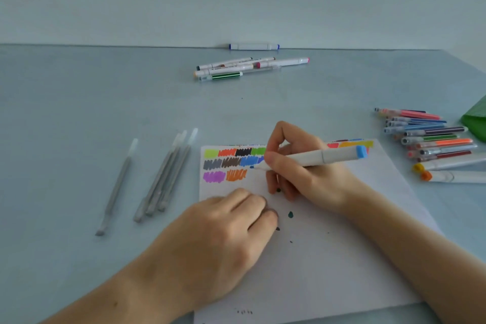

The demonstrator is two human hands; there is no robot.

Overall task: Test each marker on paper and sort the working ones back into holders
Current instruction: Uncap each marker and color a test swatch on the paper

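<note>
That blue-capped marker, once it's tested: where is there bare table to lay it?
Bare table lies left of the grey pens, and between the paper and the far white markers. The right side is crowded with the coloured marker pile.

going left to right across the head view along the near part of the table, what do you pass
Lone grey pen → bundle of grey pens → left hand on the paper → right hand holding the blue-capped marker → pile of coloured markers
</note>
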